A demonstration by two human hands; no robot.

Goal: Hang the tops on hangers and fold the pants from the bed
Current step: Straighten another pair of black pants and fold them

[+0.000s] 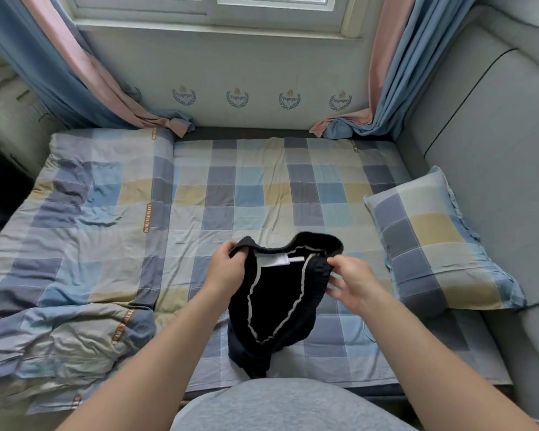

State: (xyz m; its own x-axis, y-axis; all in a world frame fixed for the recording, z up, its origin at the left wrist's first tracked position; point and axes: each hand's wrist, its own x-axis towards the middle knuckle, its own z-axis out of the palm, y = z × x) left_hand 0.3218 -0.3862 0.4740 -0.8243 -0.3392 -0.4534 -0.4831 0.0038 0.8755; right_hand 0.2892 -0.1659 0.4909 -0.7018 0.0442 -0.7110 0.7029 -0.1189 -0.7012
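nearby, black garment (279,295) between quilt (75,241), pillow (433,244)

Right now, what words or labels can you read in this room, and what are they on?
"Voyager": on each of four wreath crests along the wall.
Orange strips on the checked quilt: capital letters, too blurred to read surely.
White label inside the black garment: no text legible.
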